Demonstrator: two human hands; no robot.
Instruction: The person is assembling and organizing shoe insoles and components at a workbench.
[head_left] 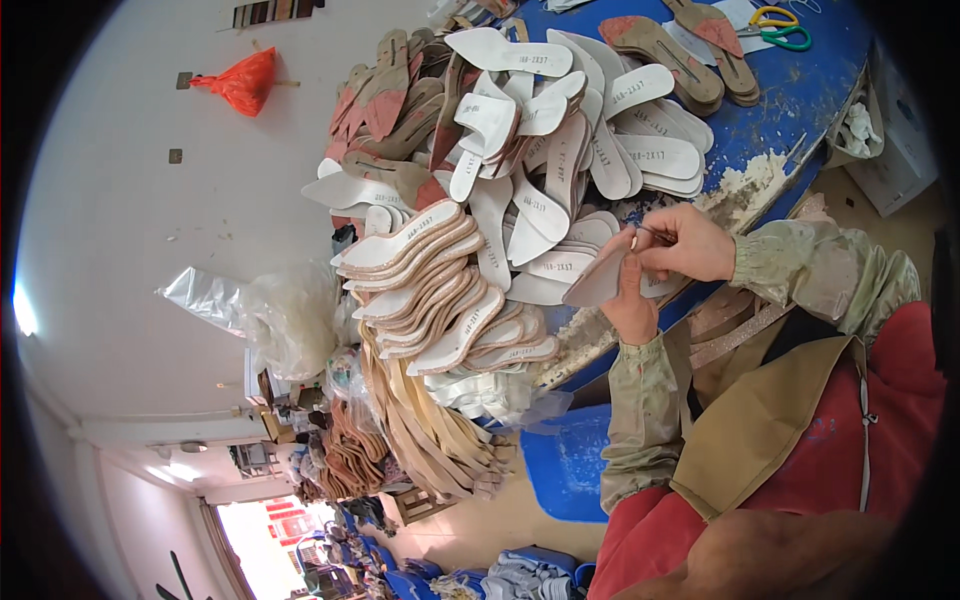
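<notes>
My left hand (pixel 632 306) grips a shoe insole (pixel 596 278) by its edge, thumb pressed along it. The insole's pale pinkish-grey face is tilted upward. At its narrow upper end my right hand (pixel 696 243) is closed in a pinch, with a small dark, thin thing (pixel 654 233) showing at the fingertips. Too little of that thing shows to tell its kind. Just left of my hands lies a heap of white printed insoles (pixel 560 265). Below that heap, a stack of insoles with glittery pinkish edges (pixel 425 240) leans in layers.
Brown-and-pink insoles (pixel 660 60) and green-and-yellow-handled scissors (pixel 780 35) lie on the blue table (pixel 790 105). Dried pale residue (pixel 745 190) crusts its edge. Long beige strips (pixel 425 410) hang over the side, near a blue bin (pixel 568 465). A red bag (pixel 245 82) hangs on the wall.
</notes>
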